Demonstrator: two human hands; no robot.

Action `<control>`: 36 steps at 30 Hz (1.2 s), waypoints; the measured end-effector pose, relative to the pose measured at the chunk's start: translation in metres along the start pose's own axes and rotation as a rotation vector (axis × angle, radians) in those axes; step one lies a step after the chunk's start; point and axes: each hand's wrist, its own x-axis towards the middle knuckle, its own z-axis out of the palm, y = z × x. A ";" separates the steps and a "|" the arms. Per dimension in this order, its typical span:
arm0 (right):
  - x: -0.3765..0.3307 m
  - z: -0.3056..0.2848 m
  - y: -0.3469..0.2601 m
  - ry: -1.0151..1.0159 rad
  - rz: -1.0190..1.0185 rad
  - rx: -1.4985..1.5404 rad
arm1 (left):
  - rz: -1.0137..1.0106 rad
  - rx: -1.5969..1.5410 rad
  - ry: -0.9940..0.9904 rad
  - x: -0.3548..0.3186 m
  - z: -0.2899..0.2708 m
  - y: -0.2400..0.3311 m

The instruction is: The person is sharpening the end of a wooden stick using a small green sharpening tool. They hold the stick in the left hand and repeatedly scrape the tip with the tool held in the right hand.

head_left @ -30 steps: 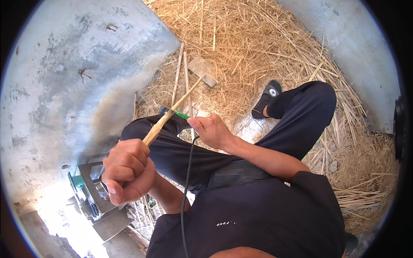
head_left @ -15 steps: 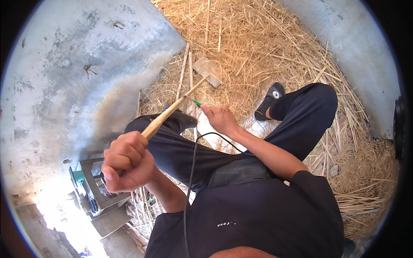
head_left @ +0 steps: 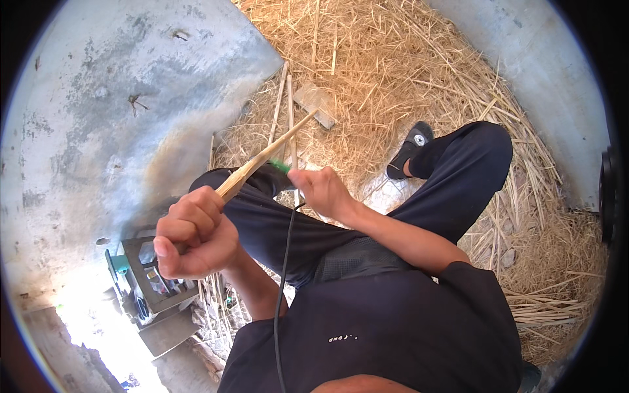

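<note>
Left hand [head_left: 193, 236] fisted around the near end of a pale bamboo stick [head_left: 265, 159], stick angling up over the dark-trousered knee; right hand [head_left: 324, 190] pinches a green-handled tool [head_left: 280, 166] against it, straw [head_left: 393, 72] spread beyond, small box of tools [head_left: 154, 281] just below the left fist

the person wears a dark short-sleeved t-shirt [head_left: 393, 327] with small pale lettering on its chest, dark trousers [head_left: 452, 177] above the shirt, a black slip-on shoe [head_left: 407, 149], and a thin black cable [head_left: 283, 275] crossing the shirt.
</note>
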 end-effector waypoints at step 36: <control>0.006 -0.003 0.019 -0.135 -0.135 -0.027 | -0.010 -0.066 -0.162 0.007 -0.005 -0.002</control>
